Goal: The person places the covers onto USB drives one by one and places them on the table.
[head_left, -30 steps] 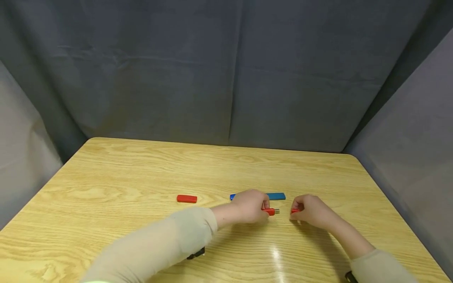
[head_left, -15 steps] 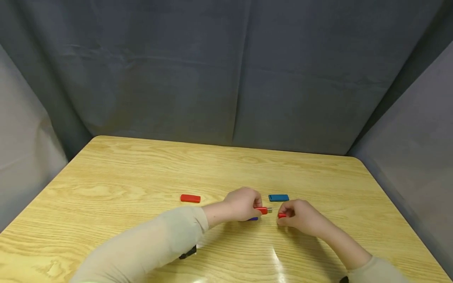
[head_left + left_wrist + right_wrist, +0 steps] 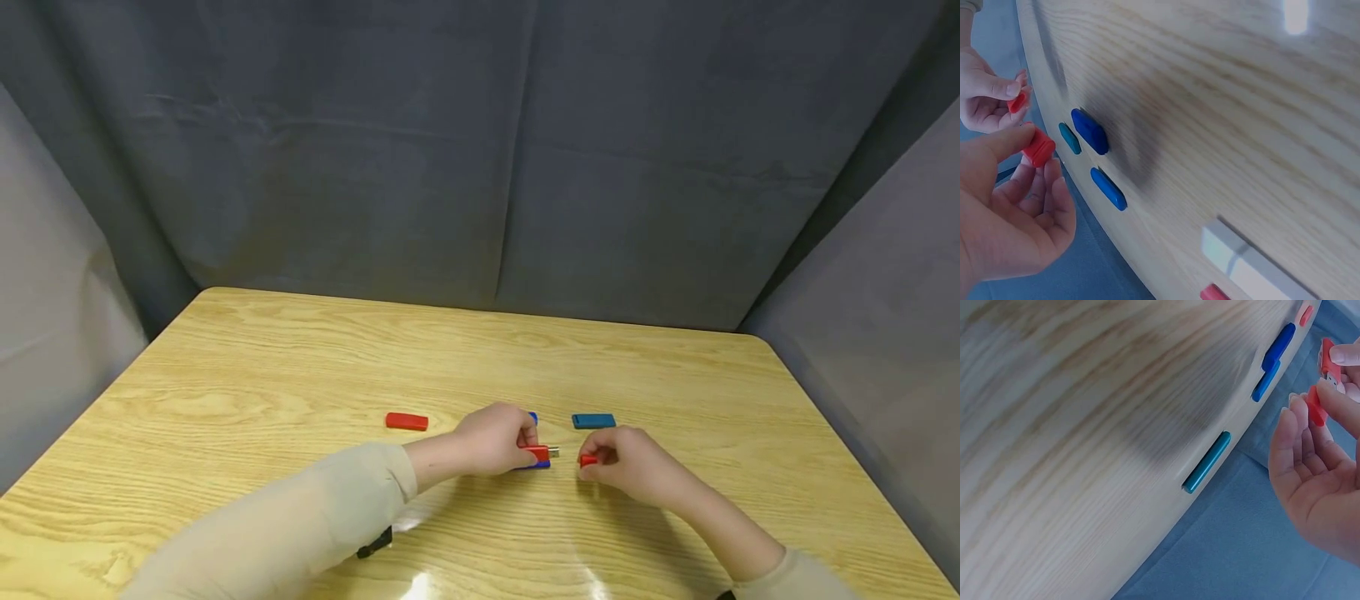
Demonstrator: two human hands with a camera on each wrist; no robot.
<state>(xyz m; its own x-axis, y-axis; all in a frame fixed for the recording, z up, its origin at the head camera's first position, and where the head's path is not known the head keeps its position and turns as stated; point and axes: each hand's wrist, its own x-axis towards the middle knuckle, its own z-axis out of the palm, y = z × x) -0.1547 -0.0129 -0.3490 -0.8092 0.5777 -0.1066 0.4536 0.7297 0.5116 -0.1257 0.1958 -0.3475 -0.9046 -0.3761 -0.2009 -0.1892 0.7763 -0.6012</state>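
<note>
My left hand (image 3: 495,439) pinches a red USB stick (image 3: 536,452), its metal plug bare and pointing right. Across a small gap, my right hand (image 3: 633,463) holds a small red cap (image 3: 588,460) between thumb and fingers. Stick and cap are apart. Both hands are above the table. In the left wrist view the red stick (image 3: 1038,149) sits between thumb and fingertips, and the cap (image 3: 1017,101) is in the other hand beyond it. A dark blue stick (image 3: 1090,131) and a lighter blue one (image 3: 1109,189) lie near my left hand, partly covered in the head view.
A red stick (image 3: 407,421) lies left of the hands on the wooden table (image 3: 300,350). Behind my right hand is a teal stick (image 3: 593,421). The left wrist view also has a white block (image 3: 1254,265). A dark curtain (image 3: 337,167) hangs behind the table.
Both hands have shifted left with the red stick and the cap, which were apart throughout. The gap narrowed, then widened slightly. The dark blue stick now shows below the left hand's fingers.
</note>
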